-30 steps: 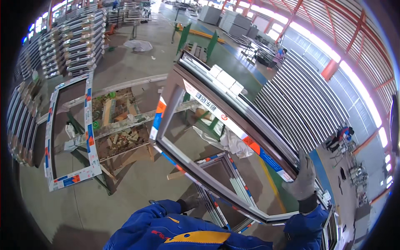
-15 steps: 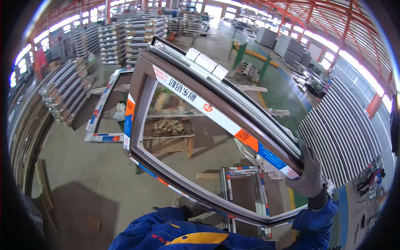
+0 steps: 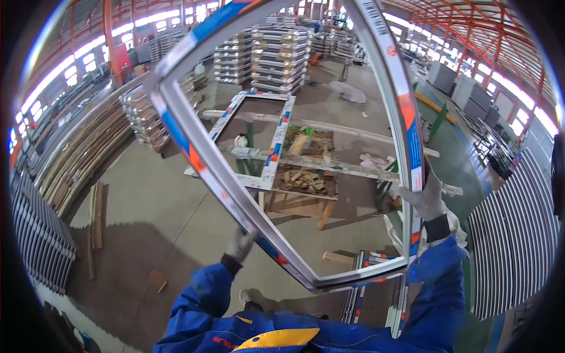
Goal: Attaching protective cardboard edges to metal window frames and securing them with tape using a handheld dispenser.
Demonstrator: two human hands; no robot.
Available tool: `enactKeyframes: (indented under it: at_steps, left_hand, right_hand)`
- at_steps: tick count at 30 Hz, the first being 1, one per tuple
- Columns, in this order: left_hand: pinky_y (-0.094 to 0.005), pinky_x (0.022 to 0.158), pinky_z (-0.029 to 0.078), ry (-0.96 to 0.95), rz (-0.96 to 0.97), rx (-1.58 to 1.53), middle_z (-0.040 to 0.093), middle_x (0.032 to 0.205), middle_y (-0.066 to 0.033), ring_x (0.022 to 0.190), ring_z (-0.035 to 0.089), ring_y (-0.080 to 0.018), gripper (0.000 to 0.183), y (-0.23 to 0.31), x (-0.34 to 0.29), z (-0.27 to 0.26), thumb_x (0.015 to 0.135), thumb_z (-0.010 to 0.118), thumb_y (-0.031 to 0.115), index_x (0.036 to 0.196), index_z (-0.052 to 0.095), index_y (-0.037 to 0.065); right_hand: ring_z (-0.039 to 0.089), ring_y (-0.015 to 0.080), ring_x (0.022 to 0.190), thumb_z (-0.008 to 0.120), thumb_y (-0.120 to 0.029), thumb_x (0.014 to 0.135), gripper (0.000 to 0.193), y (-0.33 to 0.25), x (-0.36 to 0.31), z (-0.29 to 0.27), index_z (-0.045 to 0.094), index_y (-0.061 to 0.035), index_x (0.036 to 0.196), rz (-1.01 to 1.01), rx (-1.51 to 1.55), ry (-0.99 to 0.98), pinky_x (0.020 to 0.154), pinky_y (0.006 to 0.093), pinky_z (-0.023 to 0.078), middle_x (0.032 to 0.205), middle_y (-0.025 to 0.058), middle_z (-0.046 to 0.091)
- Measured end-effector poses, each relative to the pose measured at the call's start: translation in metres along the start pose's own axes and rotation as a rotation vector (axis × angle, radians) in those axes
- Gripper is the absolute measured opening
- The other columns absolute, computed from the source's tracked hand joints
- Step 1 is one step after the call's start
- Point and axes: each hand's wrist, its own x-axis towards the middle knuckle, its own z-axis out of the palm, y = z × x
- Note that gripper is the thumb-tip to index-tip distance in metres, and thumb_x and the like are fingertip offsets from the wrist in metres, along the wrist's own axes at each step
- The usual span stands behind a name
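A large window frame (image 3: 228, 189), covered with white, blue and orange protective tape, is held up tilted in front of me. My left hand (image 3: 241, 243), in a grey glove, grips its lower left bar. On the right-hand bar my gloved right hand (image 3: 426, 197) is closed, with its fingers partly hidden behind the bar. The opening of the frame has no glass that I can make out, and the floor and benches show through it. The frame's top runs out of the picture.
A second taped frame (image 3: 275, 154) lies on low rails (image 3: 335, 165) beyond. Below them is a wooden box of scraps (image 3: 306, 179). More frames (image 3: 376, 282) stand low by my right side. Stacked profiles (image 3: 518, 235) are at the right, boards (image 3: 94, 147) at the left.
The held frame has turned and swung, its far side rising out of the picture. My left hand, mostly hidden before, now shows on the left bar. My view has shifted leftward.
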Motion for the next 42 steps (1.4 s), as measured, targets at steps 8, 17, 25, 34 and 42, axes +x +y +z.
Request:
enactKeyframes:
  at_steps: [8,17,25,34,42]
  left_hand:
    - [-0.0257,0.072,0.046,0.279,0.245,0.163,0.060,0.093,0.0015,0.082,0.053,-0.0061,0.040,0.161,0.127,-0.161,0.104,0.064,0.038,0.115,0.064,0.000]
    - [-0.0272,0.092,0.048,0.162,0.059,0.325,0.067,0.113,-0.0025,0.103,0.060,-0.0104,0.058,0.215,0.258,-0.267,0.101,0.065,0.046,0.130,0.064,-0.005]
    - [-0.0251,0.081,0.052,0.120,-0.185,0.217,0.069,0.106,-0.0043,0.092,0.064,-0.0099,0.053,0.057,0.378,-0.293,0.094,0.077,0.034,0.129,0.063,-0.003]
    - [-0.0307,0.093,0.055,0.011,-0.213,0.217,0.058,0.130,-0.0135,0.110,0.063,-0.0174,0.110,-0.056,0.533,-0.306,0.074,0.094,0.015,0.156,0.024,-0.008]
    - [-0.0295,0.087,0.059,-0.064,-0.347,0.034,0.064,0.118,-0.0061,0.100,0.068,-0.0150,0.078,-0.102,0.610,-0.310,0.082,0.081,0.000,0.149,0.042,0.003]
  right_hand:
    - [0.066,0.0139,0.097,0.083,-0.021,0.078,0.055,0.009,0.070,0.204,0.064,-0.0018,0.126,0.326,0.448,-0.096,0.089,0.0310,0.053,0.108,0.0050,0.071]
    - [0.067,0.0171,0.093,0.079,-0.030,0.083,0.043,-0.015,0.159,0.336,0.074,0.0010,0.112,0.546,0.567,-0.183,0.088,0.0313,0.052,0.102,0.0062,0.072]
    - [0.066,0.0284,0.120,0.052,-0.015,0.100,0.033,0.139,0.178,0.457,0.075,-0.0181,0.123,0.223,0.295,-0.428,0.110,0.0379,0.046,0.127,0.0083,0.072]
    - [0.069,0.0163,0.093,0.083,-0.001,0.079,0.045,0.252,0.222,0.575,0.062,-0.0022,0.119,0.528,0.646,-0.266,0.081,0.0327,0.057,0.100,0.0064,0.069]
    - [0.071,0.0206,0.089,0.079,0.012,0.074,0.065,0.320,0.271,0.636,0.052,0.0009,0.133,0.918,0.853,-0.191,0.077,0.0352,0.064,0.108,0.0098,0.068]
